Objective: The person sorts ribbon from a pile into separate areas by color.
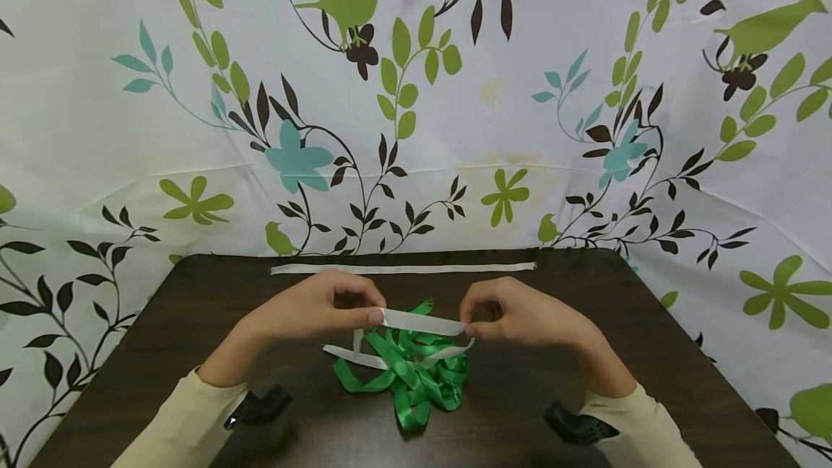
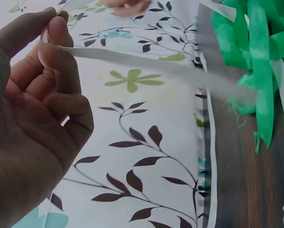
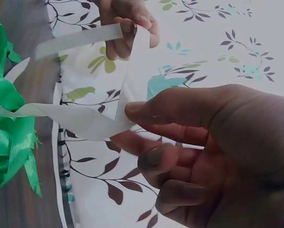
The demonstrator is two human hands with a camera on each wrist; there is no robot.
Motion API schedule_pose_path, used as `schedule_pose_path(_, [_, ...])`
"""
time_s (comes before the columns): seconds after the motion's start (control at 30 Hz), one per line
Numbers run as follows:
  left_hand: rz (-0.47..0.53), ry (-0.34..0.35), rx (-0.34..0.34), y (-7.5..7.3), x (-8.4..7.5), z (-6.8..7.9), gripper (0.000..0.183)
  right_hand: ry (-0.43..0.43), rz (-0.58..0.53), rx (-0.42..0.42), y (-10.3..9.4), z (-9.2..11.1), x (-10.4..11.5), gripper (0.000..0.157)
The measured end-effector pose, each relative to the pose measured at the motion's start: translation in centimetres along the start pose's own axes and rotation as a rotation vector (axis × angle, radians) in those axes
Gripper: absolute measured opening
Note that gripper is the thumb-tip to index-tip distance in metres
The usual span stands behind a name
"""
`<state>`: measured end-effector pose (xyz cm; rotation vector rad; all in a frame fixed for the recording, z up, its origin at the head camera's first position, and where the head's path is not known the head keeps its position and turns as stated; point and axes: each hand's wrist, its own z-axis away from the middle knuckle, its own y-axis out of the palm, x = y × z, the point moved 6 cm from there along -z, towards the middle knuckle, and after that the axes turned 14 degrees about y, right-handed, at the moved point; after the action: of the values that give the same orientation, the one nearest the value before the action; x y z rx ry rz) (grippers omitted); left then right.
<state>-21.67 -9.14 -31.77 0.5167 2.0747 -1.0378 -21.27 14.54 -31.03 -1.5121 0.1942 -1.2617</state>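
A white ribbon (image 1: 424, 323) is stretched between the two hands, held above the table. My left hand (image 1: 331, 303) pinches one part of it between thumb and fingertips, and a loose end hangs down from there. About a hand's width away, my right hand (image 1: 516, 311) pinches the ribbon between thumb and index finger. In the right wrist view, the white ribbon (image 3: 75, 118) folds at those fingertips and runs back toward the pile. Below the hands lies a tangled heap of green ribbon (image 1: 416, 378), with parts of the white ribbon lying across it.
A straight white strip (image 1: 403, 269) lies along the far edge of the dark wooden table (image 1: 520, 403). Behind it hangs a white cloth (image 1: 455, 107) printed with birds, leaves and flowers. Black bands (image 1: 263, 406) sit at both wrists over cream sleeves.
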Motion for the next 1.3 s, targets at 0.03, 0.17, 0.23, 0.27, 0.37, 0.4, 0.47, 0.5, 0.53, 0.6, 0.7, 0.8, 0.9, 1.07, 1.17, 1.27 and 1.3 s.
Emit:
schedule_pose_path(0.03, [-0.008,0.004,-0.008,-0.3,0.0,0.1,0.011,0.004,-0.008,0.005,-0.2,0.1,0.0,0.005])
schedule_pose_path(0.17, [-0.06,0.006,-0.058,-1.5,-0.3,0.6,0.01,0.036,-0.027,0.005,-0.8,0.3,-0.3,0.007])
schedule_pose_path(0.23, [-0.069,0.019,-0.082,-2.1,-0.5,0.8,0.01,0.04,-0.029,-0.009,-1.0,0.3,-0.4,0.009])
schedule_pose_path(0.27, [-0.065,0.015,-0.098,-2.3,-0.6,0.9,0.01,0.041,-0.027,-0.018,-1.1,0.3,-0.4,0.01])
schedule_pose_path(0.37, [-0.046,0.014,-0.146,-3.0,-1.1,1.3,0.009,0.038,-0.024,-0.038,-1.2,0.2,-0.5,0.012])
schedule_pose_path(0.4, [-0.036,0.013,-0.161,-3.3,-1.2,1.4,0.009,0.038,-0.019,-0.045,-1.2,0.2,-0.5,0.012])
schedule_pose_path(0.47, [-0.03,0.015,-0.191,-3.7,-1.6,1.7,0.009,0.036,-0.005,-0.063,-1.2,0.1,-0.4,0.013])
schedule_pose_path(0.5, [-0.027,0.021,-0.203,-4.0,-1.8,1.8,0.01,0.035,0.001,-0.074,-1.3,0.1,-0.4,0.013])
schedule_pose_path(0.53, [-0.02,0.024,-0.213,-4.2,-2.0,1.9,0.01,0.036,0.008,-0.086,-1.3,0.0,-0.4,0.013])
schedule_pose_path(0.6, [-0.019,0.031,-0.23,-4.5,-2.3,2.1,0.011,0.045,0.014,-0.103,-1.3,0.0,-0.4,0.014])
schedule_pose_path(0.7, [-0.019,0.036,-0.254,-5.0,-2.8,2.5,0.011,0.057,0.026,-0.131,-1.4,0.1,-0.4,0.015])
schedule_pose_path(0.8, [-0.02,0.056,-0.27,-5.4,-3.2,2.7,0.012,0.064,0.038,-0.163,-1.5,0.0,-0.6,0.016])
schedule_pose_path(0.9, [-0.022,0.07,-0.275,-5.6,-3.4,2.8,0.012,0.048,0.062,-0.211,-1.4,-0.3,-0.9,0.016])
schedule_pose_path(1.07, [-0.037,0.065,-0.278,-5.8,-3.6,2.9,0.011,-0.01,0.079,-0.293,-1.4,-0.9,-1.4,0.016])
schedule_pose_path(1.17, [-0.042,0.071,-0.306,-6.1,-3.8,3.1,0.012,-0.014,0.012,-0.304,-1.4,-1.2,-1.9,0.015])
schedule_pose_path(1.27, [-0.028,0.097,-0.352,-6.7,-4.1,3.3,0.014,0.015,-0.112,-0.277,-1.5,-1.3,-2.3,0.012])
schedule_pose_path(1.3, [-0.028,0.104,-0.369,-6.9,-4.1,3.4,0.014,0.026,-0.154,-0.264,-1.5,-1.3,-2.3,0.011])
